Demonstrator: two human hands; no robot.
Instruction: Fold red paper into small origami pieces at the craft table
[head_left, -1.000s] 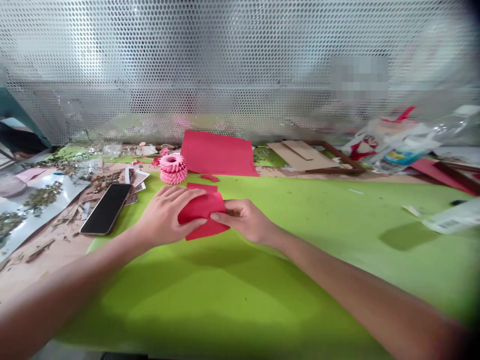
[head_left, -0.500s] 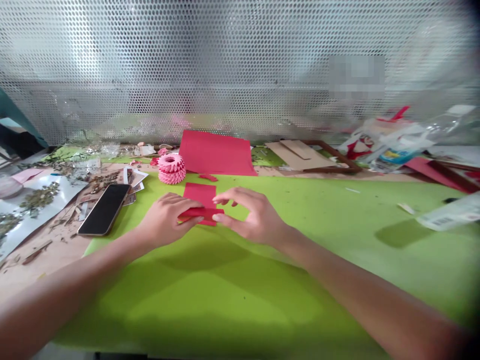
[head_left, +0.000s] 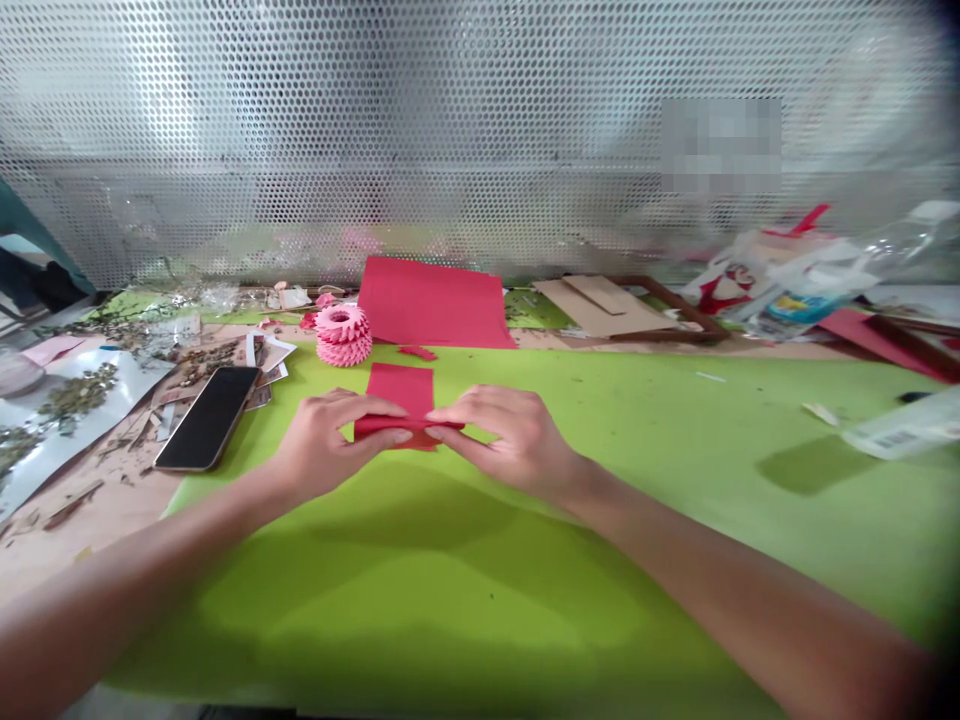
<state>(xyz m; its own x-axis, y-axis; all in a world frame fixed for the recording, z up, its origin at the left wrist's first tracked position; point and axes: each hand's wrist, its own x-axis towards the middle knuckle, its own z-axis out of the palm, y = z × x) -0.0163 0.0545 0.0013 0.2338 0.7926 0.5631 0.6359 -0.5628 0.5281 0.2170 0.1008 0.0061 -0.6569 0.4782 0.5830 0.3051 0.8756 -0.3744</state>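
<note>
Newly closes right hand (head_left: 517,432) onto folded paper (head_left: 418,425) at 3 o'clock, pinching with left hand (head_left: 319,438) at 9; crease evenly and squarely.

Right of our right hand (head_left: 525,432), we could pass over the green sheet (head_left: 675,440) until the plastic packaging (head_left: 907,432) near the edge. Left of our left hand (head_left: 316,440), 1 phone (head_left: 208,418) blocks us; ahead stand the pink rings (head_left: 343,350), with the mesh wall (head_left: 450,120) behind.
</note>
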